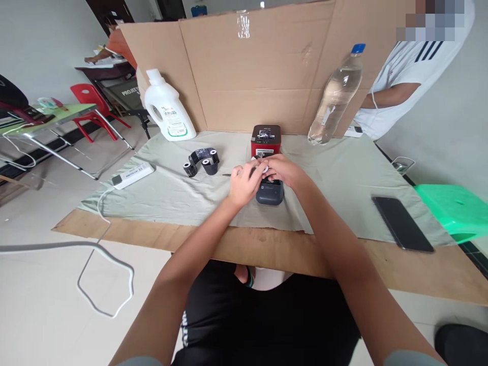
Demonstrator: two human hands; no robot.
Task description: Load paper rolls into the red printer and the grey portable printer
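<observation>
My left hand (244, 184) and my right hand (284, 170) meet at the middle of the table, fingers closed on a small white round piece (266, 169), mostly covered by the fingers. A thin dark stick-like thing (226, 175) shows beside my left hand; whether it is held I cannot tell. Just below the fingers is a dark grey handheld device (270, 194), its upper part hidden by the hands. Behind it stands a red and black box (266, 145) with a printed top. To the left, black ribbon rolls (209, 165) lie on the cloth.
A white jug (168, 109) and a tilted clear bottle with blue cap (337, 96) stand against the cardboard screen (247, 66). A power strip (133, 176) lies left, a phone (402, 223) right. A green stool (453, 206) is beyond the right edge. Two other people are nearby.
</observation>
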